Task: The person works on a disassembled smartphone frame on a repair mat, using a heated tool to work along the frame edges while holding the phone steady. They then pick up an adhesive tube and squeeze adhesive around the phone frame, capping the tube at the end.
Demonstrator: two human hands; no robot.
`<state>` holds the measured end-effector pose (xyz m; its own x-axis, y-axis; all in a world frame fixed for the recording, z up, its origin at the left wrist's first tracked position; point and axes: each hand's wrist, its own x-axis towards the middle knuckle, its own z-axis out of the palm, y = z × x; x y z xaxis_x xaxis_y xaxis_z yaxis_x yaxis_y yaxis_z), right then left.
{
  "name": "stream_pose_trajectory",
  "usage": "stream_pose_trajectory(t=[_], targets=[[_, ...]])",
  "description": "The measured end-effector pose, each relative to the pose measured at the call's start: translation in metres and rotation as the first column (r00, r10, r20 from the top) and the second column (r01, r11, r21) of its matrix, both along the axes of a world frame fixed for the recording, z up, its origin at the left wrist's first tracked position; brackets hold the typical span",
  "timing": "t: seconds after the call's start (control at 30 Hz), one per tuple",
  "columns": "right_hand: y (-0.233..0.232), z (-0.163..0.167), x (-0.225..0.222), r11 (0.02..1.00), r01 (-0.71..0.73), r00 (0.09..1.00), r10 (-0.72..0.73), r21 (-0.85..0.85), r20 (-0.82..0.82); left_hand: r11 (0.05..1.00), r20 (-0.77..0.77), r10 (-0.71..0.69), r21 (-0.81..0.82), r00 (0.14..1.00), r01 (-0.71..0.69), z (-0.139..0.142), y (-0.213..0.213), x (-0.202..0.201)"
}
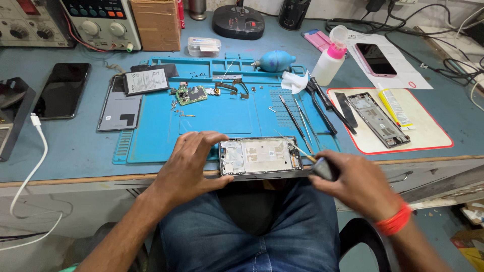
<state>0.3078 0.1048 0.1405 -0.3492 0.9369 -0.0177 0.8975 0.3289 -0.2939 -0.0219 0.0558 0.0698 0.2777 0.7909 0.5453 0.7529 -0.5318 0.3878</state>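
Note:
An opened phone frame [259, 156] with its insides showing lies flat at the near edge of the bench, half over my lap. My left hand [191, 163] grips its left end, fingers curled over the top edge. My right hand [353, 184] holds a small brush with a dark handle [322, 168], its pale bristles touching the frame's right end. A green circuit board [191, 94] and a phone battery [146, 81] lie farther back on the blue work mat [227, 118].
Tweezers [297, 118] and dark tools [322, 103] lie on the mat's right side. A second phone frame [378, 120] rests on a white pad. Also around: squeeze bottle [330, 58], blue air blower [275, 60], black phone [63, 89], pink phone [375, 59], white cable [38, 151].

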Motion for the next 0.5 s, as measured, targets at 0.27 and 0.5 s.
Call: stream_pose_trajectory(t=[0.27, 0.5], targets=[[0.034, 0.028, 0.020, 0.984, -0.178, 0.938, 0.161, 0.030, 0.306, 0.999, 0.000, 0.026, -0.033, 1.000, -0.026, 0.002, 0.000, 0.003], [0.043, 0.025, 0.018, 0.972, -0.208, 0.929, 0.162, 0.108, 0.332, 1.000, -0.001, 0.021, -0.023, 1.000, -0.021, 0.001, -0.001, 0.002]])
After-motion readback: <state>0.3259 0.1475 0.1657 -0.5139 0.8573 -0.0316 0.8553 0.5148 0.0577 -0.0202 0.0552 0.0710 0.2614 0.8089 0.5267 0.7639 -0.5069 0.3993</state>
